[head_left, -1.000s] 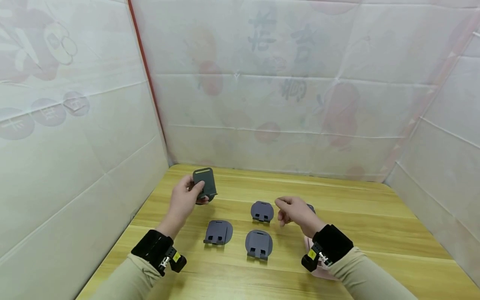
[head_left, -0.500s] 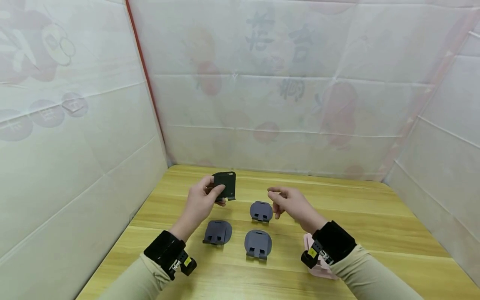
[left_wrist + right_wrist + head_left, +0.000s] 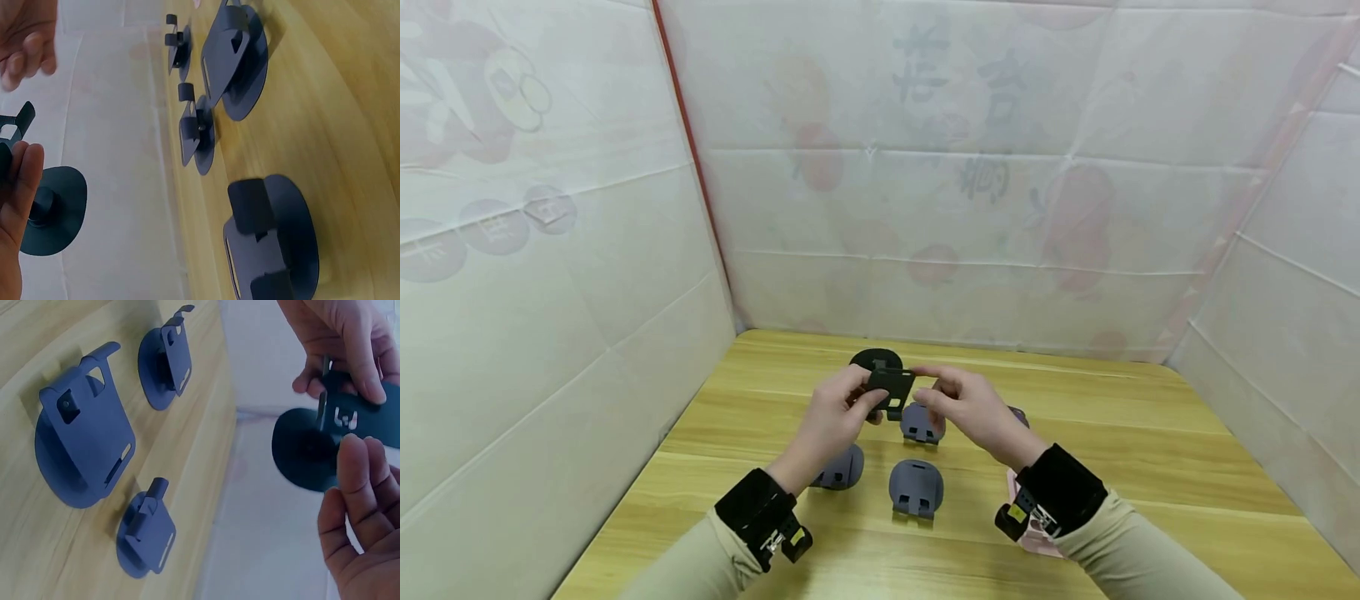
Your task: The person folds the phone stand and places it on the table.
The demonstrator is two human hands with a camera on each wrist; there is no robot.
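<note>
**Both hands on one dark phone stand, held above the surface**

Head view: The left hand (image 3: 835,417) pinches the dark stand (image 3: 889,385) between thumb and fingers. The right hand (image 3: 973,410) meets it from the other side, fingertips at the right edge of its plate. The stand is held in the air over the far middle of the wooden surface (image 3: 1150,467), above the grey stands (image 3: 916,487) standing there. Its rectangular plate lies with the long axis running left to right, and the round base (image 3: 876,359) shows behind it, toward the far wall. Judgement: the step in hand is adjusting the held stand's hinged plate. The next move calls for a firm hold on the base by one hand while the other swings the plate.

Left wrist view: The left hand's fingers (image 3: 22,181) curl round the stand at the neck, with the round base (image 3: 53,212) beside them. Three grey stands, one being (image 3: 269,240), sit below.

Right wrist view: The right hand's fingers (image 3: 356,481) press the near edge of the plate (image 3: 359,415). The left hand (image 3: 340,334) grips its far edge.
</note>
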